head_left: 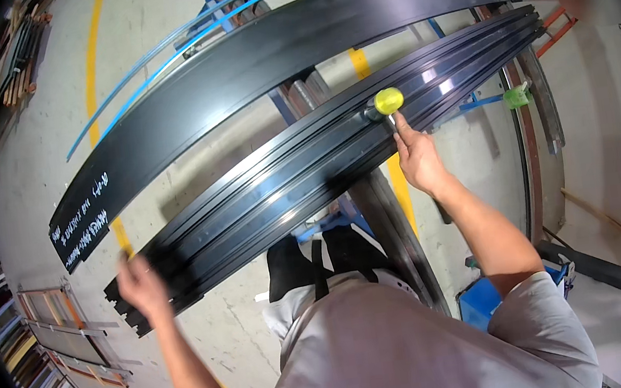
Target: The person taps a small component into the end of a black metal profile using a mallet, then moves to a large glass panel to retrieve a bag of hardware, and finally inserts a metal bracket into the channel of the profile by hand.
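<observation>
My right hand (421, 157) is closed around the handle of a mallet (389, 100) with a round yellow face and a dark head. The mallet's head is over the ribbed black metal profile (277, 171); I cannot tell whether it touches. At the profile's left end is my left hand (142, 286), smeared by motion, so its fingers do not show clearly. That long profile lies across in front of me, its grooves running lengthwise. Beyond it lies a wide, smooth black panel (233, 68) with white handwriting at its left end.
Metal beams (392, 230) run under both long pieces. Thin blue strips (177, 51) lie past the panel. A blue bin (479, 303) stands at my right, near a bar with green tape (517, 96). Stacked frames and boards (54, 380) line the left side.
</observation>
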Demonstrator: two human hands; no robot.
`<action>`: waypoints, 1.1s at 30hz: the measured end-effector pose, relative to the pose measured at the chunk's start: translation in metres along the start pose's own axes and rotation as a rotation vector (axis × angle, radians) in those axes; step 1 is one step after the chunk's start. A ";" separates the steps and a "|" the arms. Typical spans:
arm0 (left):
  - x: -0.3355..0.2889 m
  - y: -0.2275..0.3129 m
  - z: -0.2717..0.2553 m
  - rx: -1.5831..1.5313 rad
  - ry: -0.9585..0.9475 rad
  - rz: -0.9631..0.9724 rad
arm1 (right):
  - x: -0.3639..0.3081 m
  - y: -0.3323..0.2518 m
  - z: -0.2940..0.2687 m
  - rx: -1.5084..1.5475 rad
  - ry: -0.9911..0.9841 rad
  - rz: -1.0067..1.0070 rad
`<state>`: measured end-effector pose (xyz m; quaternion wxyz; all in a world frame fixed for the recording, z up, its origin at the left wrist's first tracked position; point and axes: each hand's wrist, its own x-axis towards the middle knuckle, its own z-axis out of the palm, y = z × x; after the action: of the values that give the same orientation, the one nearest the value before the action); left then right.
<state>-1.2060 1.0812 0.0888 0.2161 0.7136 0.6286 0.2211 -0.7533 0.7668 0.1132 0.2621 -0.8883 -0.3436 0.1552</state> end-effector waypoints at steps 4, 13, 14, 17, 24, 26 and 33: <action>-0.042 0.170 0.140 -0.096 -0.253 0.637 | 0.023 -0.007 -0.035 0.094 -0.030 -0.064; -0.102 0.321 0.281 0.145 -0.318 0.834 | -0.014 0.042 -0.049 0.046 -0.104 0.174; -0.109 0.318 0.280 0.217 -0.361 0.836 | -0.013 0.035 -0.055 0.072 -0.041 0.183; -0.107 0.318 0.283 0.275 -0.351 0.836 | 0.007 0.021 -0.061 0.123 0.168 0.202; -0.111 0.316 0.282 0.322 -0.389 0.820 | -0.007 0.046 -0.067 0.092 -0.109 0.168; -0.108 0.316 0.281 0.329 -0.399 0.804 | -0.015 0.023 -0.061 0.166 0.016 0.064; -0.111 0.315 0.282 0.329 -0.391 0.816 | -0.024 0.038 -0.036 0.104 -0.178 0.165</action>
<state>-0.8002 0.9259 0.0404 0.1101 0.9549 0.2716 0.0474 -0.7341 0.7136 0.1234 0.2626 -0.8816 -0.2828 0.2718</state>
